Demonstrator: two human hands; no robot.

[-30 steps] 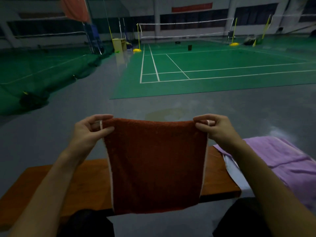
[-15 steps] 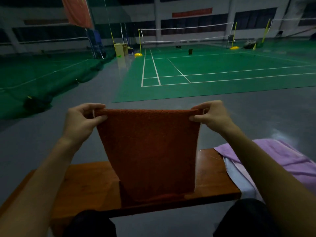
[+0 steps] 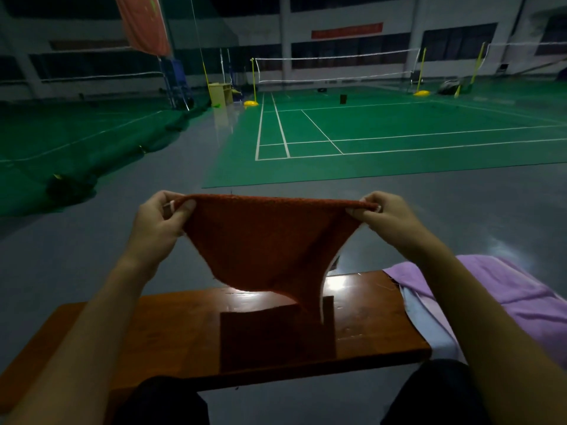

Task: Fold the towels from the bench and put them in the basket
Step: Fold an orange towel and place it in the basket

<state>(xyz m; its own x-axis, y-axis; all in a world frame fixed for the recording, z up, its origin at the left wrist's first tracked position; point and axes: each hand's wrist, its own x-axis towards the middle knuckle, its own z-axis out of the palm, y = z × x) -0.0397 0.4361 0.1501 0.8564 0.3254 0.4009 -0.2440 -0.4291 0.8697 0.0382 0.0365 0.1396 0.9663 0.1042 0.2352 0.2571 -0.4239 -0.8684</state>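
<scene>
Rust-red terry, the towel [image 3: 270, 243] hung between your left hand [image 3: 159, 222] and right hand [image 3: 386, 216], each grip pinching a top corner, its lower part already lying on the table [image 3: 153, 329]. To fold well, you needed to lower the top edge level onto the near edge, corners matched. The lilac towel [image 3: 503, 289] waited at the right.

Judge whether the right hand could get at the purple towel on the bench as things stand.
Probably yes, once freed. The right hand pinches a corner of the red towel, so its grip is taken. The purple towel lies uncovered at the bench end, just under that forearm, with nothing between.
</scene>
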